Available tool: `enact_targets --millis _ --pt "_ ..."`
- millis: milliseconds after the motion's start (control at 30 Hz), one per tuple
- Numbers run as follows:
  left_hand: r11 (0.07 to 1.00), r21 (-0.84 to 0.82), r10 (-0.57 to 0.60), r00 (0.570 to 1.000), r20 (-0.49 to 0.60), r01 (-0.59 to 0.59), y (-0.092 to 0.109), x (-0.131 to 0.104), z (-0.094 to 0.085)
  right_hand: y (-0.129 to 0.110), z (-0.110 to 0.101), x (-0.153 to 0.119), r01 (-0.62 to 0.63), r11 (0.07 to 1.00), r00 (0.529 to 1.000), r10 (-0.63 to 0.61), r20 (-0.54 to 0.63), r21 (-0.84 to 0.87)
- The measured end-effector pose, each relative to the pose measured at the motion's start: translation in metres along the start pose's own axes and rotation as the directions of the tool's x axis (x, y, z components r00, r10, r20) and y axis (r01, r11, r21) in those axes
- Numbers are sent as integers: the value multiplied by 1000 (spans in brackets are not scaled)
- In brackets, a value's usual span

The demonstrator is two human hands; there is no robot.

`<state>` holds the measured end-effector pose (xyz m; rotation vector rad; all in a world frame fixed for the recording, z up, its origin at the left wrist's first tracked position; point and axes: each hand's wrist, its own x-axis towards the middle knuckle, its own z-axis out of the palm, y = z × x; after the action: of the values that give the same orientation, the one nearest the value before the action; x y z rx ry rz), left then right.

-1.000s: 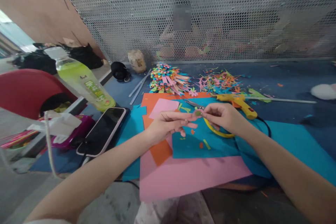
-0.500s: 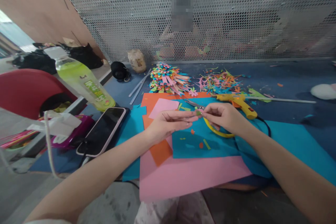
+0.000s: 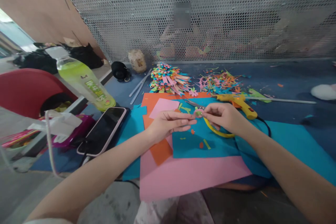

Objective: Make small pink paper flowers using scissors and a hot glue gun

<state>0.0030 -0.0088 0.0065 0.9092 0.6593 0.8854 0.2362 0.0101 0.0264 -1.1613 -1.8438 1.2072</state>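
Over the blue paper I see my right hand, its thumb and fingers pinched on a small pink paper flower with a green centre. My left hand is just left of the flower, fingers stretched out and fingertips close to its edge; whether they touch it I cannot tell. Scissors with yellow handles lie partly under my right hand. A yellow glue gun rests behind that hand. Another pink flower lies beside a cone of many-coloured paper strips.
Paper scraps are heaped at the back. On the left are a phone, a tilted drink bottle, clear glue sticks and a purple box with a white plug. Pink paper overhangs the front edge. A perforated metal panel stands behind.
My left fingers have drawn back slightly to the left from the flower, and more of its pink petals show. My right hand keeps its pinch almost unmoved.
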Motion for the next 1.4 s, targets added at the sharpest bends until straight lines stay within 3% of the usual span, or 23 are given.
enact_targets --millis 133,333,567,700,800,967,1067,1167,1267,1400 --pt "998 19 -51 996 -70 52 5 -2 2 0 0 0 2 1000 1000 -2 -3 2" --pt "988 114 -100 993 -68 107 8 -3 5 1 0 0 3 1000 1000 -3 2 2" --pt "986 158 44 999 -2 -43 1 3 3 3 1 0 1 1000 1000 -1 -3 29" --pt "943 328 45 998 40 -55 -1 3 -1 1 1 0 6 1000 1000 -6 -1 29" --pt "855 484 112 977 182 -188 -5 -2 -1 0 1 0 -4 999 1000 4 10 31" --pt "683 576 191 871 452 -449 -10 -21 13 2 0 2 -9 1000 1000 9 -4 7" --pt "595 658 22 828 561 -461 -13 -32 26 3 0 3 -28 1000 999 28 -17 -7" --pt "663 623 -209 697 686 -414 -21 -39 39 3 0 2 -33 999 999 33 -11 -8" --pt "684 639 -325 638 698 -351 -28 -42 54 3 0 2 -37 999 999 37 -7 -3" --pt "707 516 -331 419 845 -483 -32 -40 79 3 0 2 -41 999 999 41 -11 -4"
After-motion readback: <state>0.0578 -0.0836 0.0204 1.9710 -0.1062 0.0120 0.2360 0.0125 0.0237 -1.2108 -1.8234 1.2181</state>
